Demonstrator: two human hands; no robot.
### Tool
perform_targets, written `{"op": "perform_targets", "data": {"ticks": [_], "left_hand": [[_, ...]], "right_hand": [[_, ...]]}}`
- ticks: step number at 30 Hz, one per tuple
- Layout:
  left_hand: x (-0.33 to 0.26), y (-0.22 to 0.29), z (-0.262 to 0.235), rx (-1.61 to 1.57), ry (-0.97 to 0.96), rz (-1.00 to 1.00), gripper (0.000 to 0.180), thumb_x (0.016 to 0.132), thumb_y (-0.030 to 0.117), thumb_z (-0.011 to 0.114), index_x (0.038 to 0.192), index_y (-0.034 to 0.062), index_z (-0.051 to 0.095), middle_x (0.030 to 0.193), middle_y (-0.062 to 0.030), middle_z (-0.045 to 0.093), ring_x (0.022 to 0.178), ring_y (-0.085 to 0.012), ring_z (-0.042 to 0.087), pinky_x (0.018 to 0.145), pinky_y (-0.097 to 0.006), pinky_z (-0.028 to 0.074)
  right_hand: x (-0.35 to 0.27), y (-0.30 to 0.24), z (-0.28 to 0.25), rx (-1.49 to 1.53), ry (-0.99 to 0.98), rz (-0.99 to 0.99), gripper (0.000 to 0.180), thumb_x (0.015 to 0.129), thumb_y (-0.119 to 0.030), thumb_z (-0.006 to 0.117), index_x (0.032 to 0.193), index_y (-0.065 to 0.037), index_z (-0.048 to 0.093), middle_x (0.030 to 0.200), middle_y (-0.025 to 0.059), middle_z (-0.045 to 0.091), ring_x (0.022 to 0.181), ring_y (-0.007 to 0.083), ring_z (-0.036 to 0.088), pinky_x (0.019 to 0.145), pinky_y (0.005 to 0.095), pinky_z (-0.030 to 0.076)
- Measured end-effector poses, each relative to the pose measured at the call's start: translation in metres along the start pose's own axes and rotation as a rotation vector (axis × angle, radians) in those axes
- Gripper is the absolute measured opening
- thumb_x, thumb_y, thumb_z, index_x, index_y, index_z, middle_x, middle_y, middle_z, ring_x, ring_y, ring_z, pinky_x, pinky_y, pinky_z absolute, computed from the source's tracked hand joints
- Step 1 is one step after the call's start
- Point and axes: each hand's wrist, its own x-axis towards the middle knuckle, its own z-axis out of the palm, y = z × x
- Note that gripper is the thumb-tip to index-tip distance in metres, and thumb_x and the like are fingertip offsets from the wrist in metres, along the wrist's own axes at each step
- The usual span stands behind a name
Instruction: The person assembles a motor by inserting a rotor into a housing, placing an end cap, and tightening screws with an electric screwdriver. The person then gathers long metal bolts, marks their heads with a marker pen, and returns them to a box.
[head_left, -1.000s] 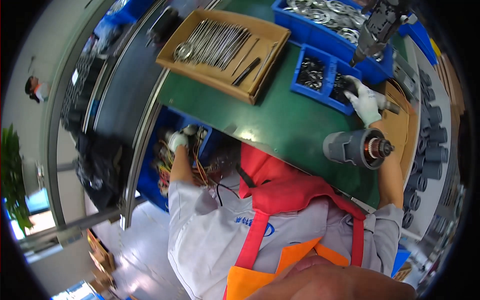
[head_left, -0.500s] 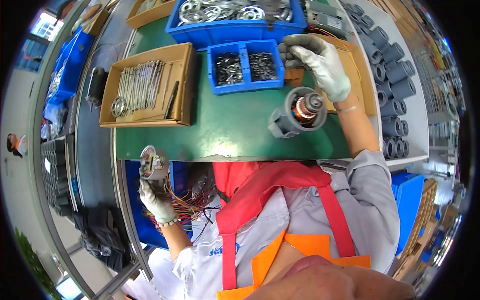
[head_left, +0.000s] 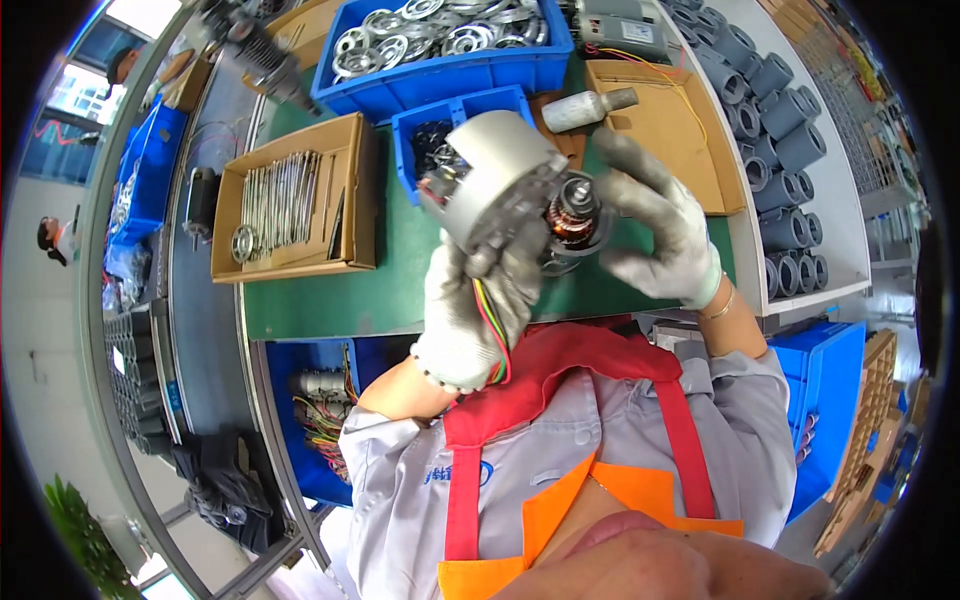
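Observation:
My left hand (head_left: 460,300), gloved, grips a grey metal motor end cover (head_left: 505,170) raised above the bench. Red, yellow and green wires (head_left: 491,318) trail from it down past my wrist. Just behind, a motor armature (head_left: 573,215) with copper windings stands upright inside a grey cylindrical housing (head_left: 600,238), partly hidden by the cover and my left hand. My right hand (head_left: 660,230), also gloved, is open on the housing's right, fingers spread and slightly blurred; whether it touches the housing I cannot tell.
On the green bench (head_left: 320,310) stand a cardboard box of metal rods (head_left: 365,190), a blue bin of metal rings (head_left: 440,85) and a divided blue small-parts bin (head_left: 405,135). A pale cylinder with a narrower end (head_left: 575,112) lies beside a cardboard tray (head_left: 690,150). A dark tool (head_left: 258,55) hangs at upper left.
My left hand has brought the wired end cover up from the lower left bin to beside the armature. My right hand has come down towards the housing, its fingers spreading. The pale cylinder now shows.

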Motion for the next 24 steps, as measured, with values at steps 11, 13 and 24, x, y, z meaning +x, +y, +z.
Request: {"op": "perform_targets", "data": {"ticks": [11, 13, 24], "left_hand": [[0.010, -0.017, -0.040, 1.824, -0.320, 0.133, 0.029, 0.090, 0.016, 0.057, 0.113, -0.0024, 0.058, 0.117, -0.0221, 0.059, 0.105, -0.0292, 0.061, 0.090, -0.035, 0.048], [0.003, -0.010, 0.015, 1.993, -0.413, 0.395, 0.018, 0.088, 0.012, 0.059, 0.100, -0.0004, 0.064, 0.109, -0.0198, 0.064, 0.098, -0.0287, 0.065, 0.084, -0.036, 0.052], [0.056, 0.013, 0.002, 2.162, -0.259, 0.856, 0.057, 0.069, 0.032, 0.081, 0.116, 0.0044, 0.065, 0.132, -0.0172, 0.054, 0.120, -0.0319, 0.051, 0.101, -0.042, 0.042]], "right_hand": [[0.002, -0.015, -0.016, 0.147, 0.154, 0.335, 0.115, 0.050, -0.026, 0.094, 0.144, 0.001, 0.033, 0.145, 0.0198, 0.038, 0.132, 0.0311, 0.042, 0.109, 0.0410, 0.035], [-0.002, -0.005, -0.025, 0.298, 0.213, 0.557, 0.103, 0.049, -0.007, 0.087, 0.141, 0.002, 0.040, 0.137, 0.0154, 0.046, 0.126, 0.0257, 0.048, 0.107, 0.0377, 0.038], [0.001, 0.010, -0.014, -0.020, 0.153, 0.513, 0.082, 0.057, -0.026, 0.088, 0.129, -0.004, 0.054, 0.126, 0.0200, 0.055, 0.117, 0.0347, 0.055, 0.099, 0.0407, 0.045]]}}
